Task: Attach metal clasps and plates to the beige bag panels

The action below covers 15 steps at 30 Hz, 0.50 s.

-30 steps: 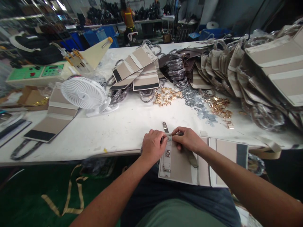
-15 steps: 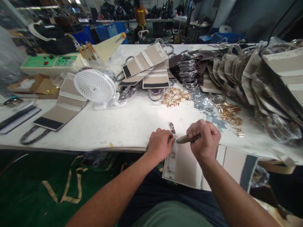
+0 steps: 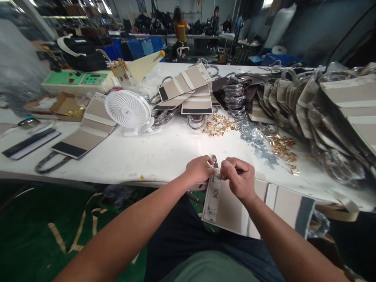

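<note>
Beige panel (image 3: 230, 207): It lay in front of the person, at the near edge of the white surface (image 3: 170, 154), and a large part of it was above the lap.
Left hand (image 3: 200, 169): It was at the far left corner of the panel, with thumb and fingers close to the edge. I could not tell whether they pinched this edge or only rested there.
Right hand (image 3: 239, 178): The fingers were curled and pressed together around a dark tool (image 3: 240, 171), of which only a short piece was showing. This hand was just beside the left one, over the far part of the panel, and its forearm crossed above the rest.
Metal fittings (image 3: 216, 194): They made a row along the left end of the panel, nearer to the body than both hands.
Small strap (image 3: 214, 159): It carried a metal plate and was just beyond the same corner, near the fingertips of the left hand.
Dark strip (image 3: 305, 214): It crossed the right end of the panel, well apart from the hands, with a wrapped loop (image 3: 319, 224) just beside it.
Gold pieces (image 3: 220, 125): They lay loose farther away, in two heaps, with grey flat pieces (image 3: 255, 137) between them.
White fan (image 3: 129, 111): It stood on the surface, to the left, well apart from the hands.
</note>
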Motion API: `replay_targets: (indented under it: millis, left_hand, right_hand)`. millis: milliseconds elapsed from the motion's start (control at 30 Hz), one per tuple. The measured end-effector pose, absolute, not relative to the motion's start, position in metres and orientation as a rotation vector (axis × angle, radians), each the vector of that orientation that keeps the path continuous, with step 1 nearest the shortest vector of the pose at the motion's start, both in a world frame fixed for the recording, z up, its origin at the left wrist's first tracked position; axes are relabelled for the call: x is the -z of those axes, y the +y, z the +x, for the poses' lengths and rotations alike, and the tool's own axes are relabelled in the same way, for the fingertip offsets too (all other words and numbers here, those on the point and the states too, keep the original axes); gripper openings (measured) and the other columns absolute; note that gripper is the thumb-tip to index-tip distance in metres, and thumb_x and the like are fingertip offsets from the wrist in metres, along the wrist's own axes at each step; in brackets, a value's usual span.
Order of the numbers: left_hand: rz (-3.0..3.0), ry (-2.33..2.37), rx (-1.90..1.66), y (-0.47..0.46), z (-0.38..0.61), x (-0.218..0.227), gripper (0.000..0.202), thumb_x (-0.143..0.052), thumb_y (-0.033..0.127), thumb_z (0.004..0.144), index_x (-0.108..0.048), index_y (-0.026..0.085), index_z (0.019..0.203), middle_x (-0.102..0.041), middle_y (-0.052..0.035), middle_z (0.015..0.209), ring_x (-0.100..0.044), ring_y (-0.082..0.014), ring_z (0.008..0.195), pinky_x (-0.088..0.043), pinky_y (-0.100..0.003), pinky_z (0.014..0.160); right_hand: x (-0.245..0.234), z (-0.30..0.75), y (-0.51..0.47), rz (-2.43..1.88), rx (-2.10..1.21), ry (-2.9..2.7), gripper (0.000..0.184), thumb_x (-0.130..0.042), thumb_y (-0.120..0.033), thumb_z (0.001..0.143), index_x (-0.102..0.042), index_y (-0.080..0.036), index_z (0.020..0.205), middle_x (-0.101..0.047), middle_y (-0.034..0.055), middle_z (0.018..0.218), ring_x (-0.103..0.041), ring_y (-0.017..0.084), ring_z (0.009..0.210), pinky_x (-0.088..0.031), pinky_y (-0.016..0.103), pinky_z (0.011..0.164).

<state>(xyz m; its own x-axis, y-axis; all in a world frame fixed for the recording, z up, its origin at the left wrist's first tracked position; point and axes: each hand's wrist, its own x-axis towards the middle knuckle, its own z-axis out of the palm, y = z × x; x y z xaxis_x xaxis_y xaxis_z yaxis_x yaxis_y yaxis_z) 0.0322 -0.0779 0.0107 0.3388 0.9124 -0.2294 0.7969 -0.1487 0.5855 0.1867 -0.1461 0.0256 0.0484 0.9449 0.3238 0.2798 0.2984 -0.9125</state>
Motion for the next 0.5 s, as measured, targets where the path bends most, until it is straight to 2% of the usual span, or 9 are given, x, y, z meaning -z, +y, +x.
replay_targets:
  millis: [67, 200, 367, 500]
  left_hand:
    - [1.980, 1.534, -0.210, -0.073, 0.037, -0.013, 0.033, -0.078, 0.044, 0.079, -0.077, 0.024, 0.106, -0.079, -0.0034, 0.097, -0.071, -0.0248, 0.088, -0.047, -0.031, 0.071]
    - [1.954, 1.456, -0.125, -0.065, 0.046, -0.014, 0.009, -0.080, 0.034, 0.076, -0.081, 0.026, 0.081, -0.077, 0.0002, 0.078, -0.069, -0.0205, 0.074, -0.046, -0.029, 0.066]
    - [1.876, 1.393, -0.053, -0.052, 0.049, -0.012, 0.006, -0.081, 0.028, 0.073, -0.083, 0.024, 0.076, -0.076, 0.0004, 0.074, -0.068, -0.0180, 0.070, -0.043, -0.027, 0.060]
    - [1.835, 1.353, -0.040, -0.044, 0.047, -0.011, 0.008, -0.082, 0.029, 0.070, -0.084, 0.022, 0.075, -0.075, 0.0001, 0.072, -0.067, -0.0179, 0.070, -0.043, -0.026, 0.061]
  right_hand:
    - [-0.023, 0.189, -0.149, -1.212, -0.820, -1.388, 0.056, -0.057, -0.064, 0.099, -0.045, -0.025, 0.061, -0.057, 0.0010, 0.059, -0.057, 0.016, 0.058, -0.051, 0.032, 0.063]
    - [-0.023, 0.193, -0.149, -1.187, -0.852, -1.233, 0.053, -0.061, -0.063, 0.097, -0.043, -0.026, 0.062, -0.051, -0.0016, 0.055, -0.053, 0.015, 0.054, -0.051, 0.031, 0.059]
    - [-0.046, 0.189, -0.135, -1.035, -0.803, -1.122, 0.054, -0.068, -0.052, 0.095, -0.040, -0.026, 0.058, -0.043, -0.0050, 0.048, -0.043, 0.012, 0.043, -0.040, 0.027, 0.046]
    - [-0.051, 0.183, -0.124, -1.023, -0.830, -1.186, 0.053, -0.071, -0.048, 0.094, -0.044, -0.024, 0.056, -0.046, -0.0046, 0.048, -0.042, 0.010, 0.043, -0.035, 0.027, 0.044]
